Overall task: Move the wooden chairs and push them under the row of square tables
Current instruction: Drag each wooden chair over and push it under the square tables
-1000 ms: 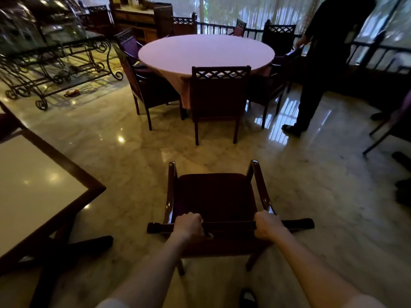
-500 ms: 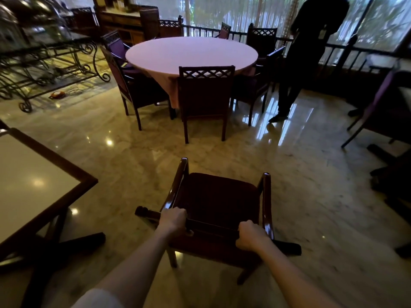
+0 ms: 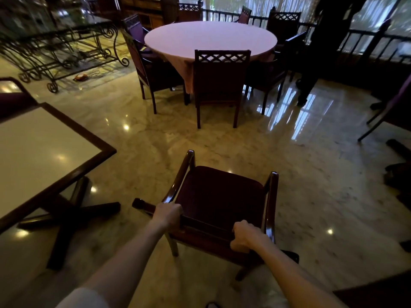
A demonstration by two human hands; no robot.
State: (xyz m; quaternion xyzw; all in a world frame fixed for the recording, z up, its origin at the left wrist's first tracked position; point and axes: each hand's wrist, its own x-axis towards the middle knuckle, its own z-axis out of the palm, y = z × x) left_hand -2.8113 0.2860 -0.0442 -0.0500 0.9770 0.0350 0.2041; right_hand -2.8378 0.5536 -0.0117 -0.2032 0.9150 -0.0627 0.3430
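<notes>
So over on your left you've got the square table (image 3: pixel 44 150), pale tabletop with a dark wood frame, sitting on a crossed foot, and there's the top of another chair (image 3: pixel 13 94) poking up behind its far corner. That table's probably where this is headed, though I can't see the rest of the row from here.

Dead centre, low down, is the wooden chair (image 3: pixel 219 201) you're moving. It's out on the marble floor (image 3: pixel 311 196), near the table but not touching it, seat facing away from you and turned a bit to the right. Your left hand (image 3: pixel 168 215) is wrapped around the top rail near its left end, and your right hand (image 3: pixel 244 237) is clamped on the same rail further right. Grabbing both ends like that makes sense to me: it lets you steer the thing instead of just dragging it.

Further back there's a round table (image 3: pixel 211 37) with a cloth and chairs already tucked around it. On the right a person in dark clothes (image 3: pixel 320 47) stands by the railing, well apart from you.
</notes>
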